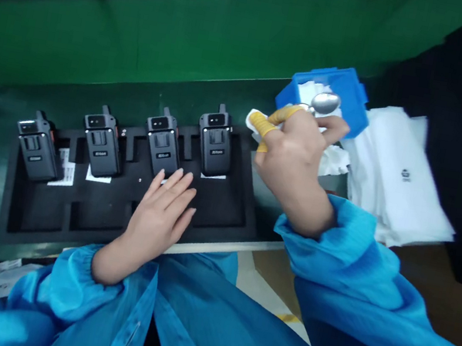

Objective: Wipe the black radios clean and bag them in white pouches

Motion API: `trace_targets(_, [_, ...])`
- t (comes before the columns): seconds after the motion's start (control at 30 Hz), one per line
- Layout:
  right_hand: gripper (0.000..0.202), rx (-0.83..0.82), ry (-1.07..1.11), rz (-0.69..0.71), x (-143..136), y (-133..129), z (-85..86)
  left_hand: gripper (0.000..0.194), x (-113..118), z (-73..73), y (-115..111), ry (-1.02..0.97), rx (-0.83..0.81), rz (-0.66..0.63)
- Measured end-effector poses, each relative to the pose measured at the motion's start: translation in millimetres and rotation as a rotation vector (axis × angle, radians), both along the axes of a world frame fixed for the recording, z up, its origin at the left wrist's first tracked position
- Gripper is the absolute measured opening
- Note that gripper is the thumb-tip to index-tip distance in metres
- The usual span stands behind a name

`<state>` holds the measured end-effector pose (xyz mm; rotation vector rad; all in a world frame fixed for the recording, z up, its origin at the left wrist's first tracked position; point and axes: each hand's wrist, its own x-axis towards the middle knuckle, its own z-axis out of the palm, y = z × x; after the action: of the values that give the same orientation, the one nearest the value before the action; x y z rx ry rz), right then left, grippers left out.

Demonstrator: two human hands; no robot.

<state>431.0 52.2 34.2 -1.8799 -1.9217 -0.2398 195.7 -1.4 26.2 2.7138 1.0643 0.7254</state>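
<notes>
Several black handheld radios stand in a row in a black foam tray (98, 215): one at the far left (40, 154), then a second (102, 144), a third (163, 143) and a fourth (215, 143). My left hand (161, 211), fingers spread, lies at the lower end of the third radio and holds nothing. My right hand (294, 154), with yellow wraps on some fingers, is raised right of the fourth radio. Its fingers are closed on a white cloth (253, 119). A shiny metal oval (325, 102) shows just beyond this hand; whether the hand holds it is unclear.
Behind my right hand sits a blue bin (351, 102) with white pieces inside. Crumpled white material (335, 160) lies beside it. White bags (409, 175) are stacked at the right. A green wall (168, 43) rises behind the bench.
</notes>
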Motion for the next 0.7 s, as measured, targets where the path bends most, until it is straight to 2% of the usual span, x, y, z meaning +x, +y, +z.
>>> trace_targets(0.13, [0.036,-0.032,-0.042,0.065,-1.8,15.2,-5.2,0.026,30.0,-1.4,1.8,0.055,-0.018,-0.094])
trace_targets(0.27, [0.035,-0.060,-0.082,0.166,-15.5,29.0,-7.0,0.041,46.8,-10.2,4.9,0.159,-0.038,-0.069])
trace_targets(0.43, [0.037,-0.131,-0.154,0.278,-28.4,39.8,-1.9,0.039,49.2,-17.1,6.0,0.191,0.007,-0.036])
trace_targets(0.57, [0.040,-0.124,-0.221,0.364,-25.5,35.8,2.8,0.036,49.1,-17.2,5.2,0.182,-0.009,-0.038])
trace_targets(0.7, [0.042,-0.078,-0.208,0.336,-14.5,27.5,-1.5,0.038,49.6,-17.0,4.6,0.178,-0.038,-0.041])
